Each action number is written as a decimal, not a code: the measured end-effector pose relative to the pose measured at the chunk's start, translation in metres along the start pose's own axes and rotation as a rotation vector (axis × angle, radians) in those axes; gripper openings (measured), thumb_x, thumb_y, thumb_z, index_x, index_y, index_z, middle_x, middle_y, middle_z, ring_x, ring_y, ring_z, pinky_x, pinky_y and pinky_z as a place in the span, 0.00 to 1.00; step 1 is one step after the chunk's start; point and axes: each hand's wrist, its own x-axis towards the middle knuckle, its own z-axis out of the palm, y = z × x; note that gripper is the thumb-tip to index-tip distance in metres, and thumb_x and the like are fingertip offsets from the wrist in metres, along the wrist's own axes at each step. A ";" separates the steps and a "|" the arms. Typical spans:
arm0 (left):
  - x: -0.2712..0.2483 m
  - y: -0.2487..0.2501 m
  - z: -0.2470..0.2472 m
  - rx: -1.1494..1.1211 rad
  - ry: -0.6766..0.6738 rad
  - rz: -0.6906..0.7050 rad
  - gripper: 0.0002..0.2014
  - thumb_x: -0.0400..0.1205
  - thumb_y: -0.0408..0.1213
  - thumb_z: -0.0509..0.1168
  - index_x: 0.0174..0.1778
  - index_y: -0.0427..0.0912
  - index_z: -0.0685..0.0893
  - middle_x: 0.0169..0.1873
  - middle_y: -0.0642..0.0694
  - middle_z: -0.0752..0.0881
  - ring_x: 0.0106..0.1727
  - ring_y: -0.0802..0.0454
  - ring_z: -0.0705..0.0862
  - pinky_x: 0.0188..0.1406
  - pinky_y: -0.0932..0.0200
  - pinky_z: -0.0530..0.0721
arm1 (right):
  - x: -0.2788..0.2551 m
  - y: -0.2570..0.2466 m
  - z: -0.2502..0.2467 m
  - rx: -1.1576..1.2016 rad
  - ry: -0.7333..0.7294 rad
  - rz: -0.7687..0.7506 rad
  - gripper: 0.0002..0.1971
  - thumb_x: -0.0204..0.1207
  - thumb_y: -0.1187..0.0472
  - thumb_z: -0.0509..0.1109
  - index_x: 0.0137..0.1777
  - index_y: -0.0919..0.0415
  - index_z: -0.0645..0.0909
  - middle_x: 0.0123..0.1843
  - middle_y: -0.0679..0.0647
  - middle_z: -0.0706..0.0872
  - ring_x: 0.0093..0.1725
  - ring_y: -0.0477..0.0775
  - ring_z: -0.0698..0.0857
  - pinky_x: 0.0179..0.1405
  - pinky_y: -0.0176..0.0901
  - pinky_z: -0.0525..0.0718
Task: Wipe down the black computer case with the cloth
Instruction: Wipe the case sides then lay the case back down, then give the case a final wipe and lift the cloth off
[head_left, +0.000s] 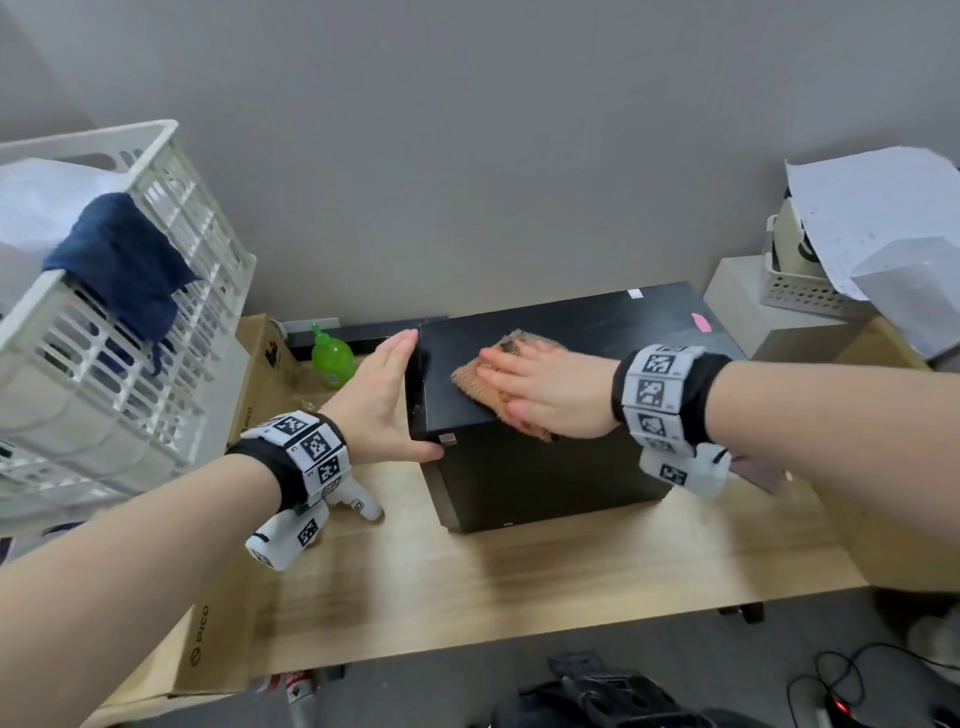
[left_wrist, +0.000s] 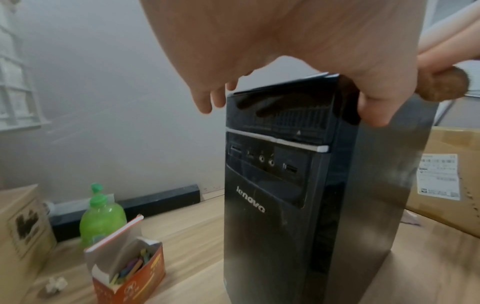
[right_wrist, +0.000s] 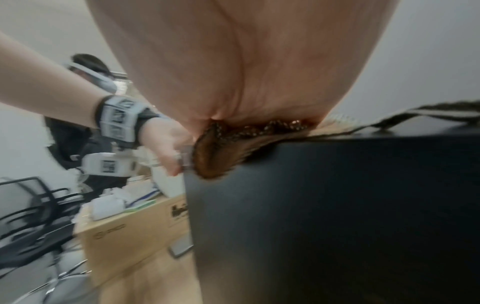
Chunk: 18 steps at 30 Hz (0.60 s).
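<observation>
The black computer case (head_left: 545, 478) stands upright in the middle of the wooden table (head_left: 519, 587). A brown-orange cloth (head_left: 470, 376) lies on its top near the front edge. My right hand (head_left: 540, 387) presses flat on the cloth with straight fingers. In the right wrist view the cloth (right_wrist: 213, 156) hangs slightly over the case's (right_wrist: 337, 216) near top edge. My left hand (head_left: 384, 395) rests against the top of the case's front panel (left_wrist: 272, 205), fingers straight. Its thumb (left_wrist: 374, 107) lies on the near side corner. The cloth (left_wrist: 441, 86) shows beyond the thumb.
A white slatted crate (head_left: 171, 291) with a dark blue cloth over its rim stands at the left. A green bottle (head_left: 332, 358), a cardboard box (head_left: 260, 374) and a small open orange box (left_wrist: 130, 273) sit left of the case. A white basket (head_left: 810, 296) with papers stands at the right.
</observation>
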 end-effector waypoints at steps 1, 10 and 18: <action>0.001 0.003 -0.001 0.022 -0.005 0.013 0.71 0.57 0.64 0.80 0.88 0.41 0.45 0.87 0.46 0.53 0.87 0.52 0.51 0.86 0.55 0.54 | 0.001 0.010 -0.001 -0.023 -0.005 0.028 0.30 0.90 0.50 0.45 0.88 0.56 0.42 0.89 0.58 0.38 0.87 0.65 0.41 0.86 0.60 0.43; 0.009 0.010 0.001 0.110 -0.003 -0.006 0.71 0.56 0.67 0.78 0.88 0.45 0.43 0.85 0.47 0.55 0.86 0.49 0.54 0.84 0.49 0.60 | 0.008 -0.012 -0.009 0.143 -0.011 0.108 0.28 0.90 0.52 0.46 0.88 0.53 0.44 0.89 0.53 0.40 0.87 0.67 0.43 0.86 0.59 0.43; 0.004 0.031 -0.020 0.061 0.014 0.000 0.60 0.60 0.69 0.71 0.84 0.40 0.60 0.79 0.44 0.68 0.81 0.48 0.63 0.77 0.58 0.64 | 0.006 -0.013 -0.035 0.399 0.377 0.094 0.27 0.77 0.56 0.70 0.77 0.52 0.76 0.72 0.50 0.83 0.71 0.51 0.79 0.72 0.40 0.75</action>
